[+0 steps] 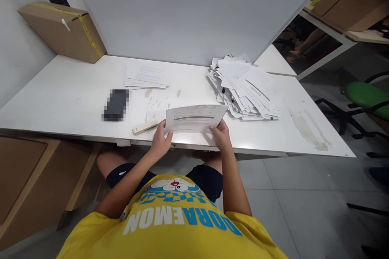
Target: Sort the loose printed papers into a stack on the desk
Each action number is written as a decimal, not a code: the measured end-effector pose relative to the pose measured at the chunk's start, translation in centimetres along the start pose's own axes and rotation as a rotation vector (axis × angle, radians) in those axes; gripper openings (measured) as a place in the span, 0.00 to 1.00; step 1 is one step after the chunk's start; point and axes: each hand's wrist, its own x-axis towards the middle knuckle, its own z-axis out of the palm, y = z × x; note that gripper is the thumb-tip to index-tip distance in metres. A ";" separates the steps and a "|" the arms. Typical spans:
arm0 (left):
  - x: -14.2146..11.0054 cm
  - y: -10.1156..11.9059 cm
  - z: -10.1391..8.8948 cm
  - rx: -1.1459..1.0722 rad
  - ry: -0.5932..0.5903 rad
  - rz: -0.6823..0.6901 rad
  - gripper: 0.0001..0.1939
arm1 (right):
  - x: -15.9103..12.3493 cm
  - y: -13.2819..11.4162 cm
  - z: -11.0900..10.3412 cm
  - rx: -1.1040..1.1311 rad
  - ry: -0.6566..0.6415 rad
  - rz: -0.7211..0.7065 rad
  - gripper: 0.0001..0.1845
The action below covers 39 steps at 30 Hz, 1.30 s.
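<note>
Between my two hands I hold printed paper sheets (194,120), tilted up above the front edge of the desk; how many sheets there are I cannot tell. My left hand (161,139) pinches their left edge, thumb in front. On the opposite edge, my right hand (221,134) grips with its thumb on the near face. A cream-coloured stapler (146,127) lies just left of my left hand. Beyond it a small stack of printed papers (147,76) rests flat. To the right of the held sheets rises a large messy pile of papers (243,87).
A dark, pixelated flat object (116,105) lies on the white desk (69,97). At the back left a cardboard box (63,30) leans by the wall. A white partition (194,12) closes the far side. A green chair (369,97) stands at the right.
</note>
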 end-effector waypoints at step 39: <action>7.3 -1.2 -5.4 0.853 -0.178 0.031 0.31 | 2.2 -3.0 0.6 -0.194 -0.512 0.424 0.26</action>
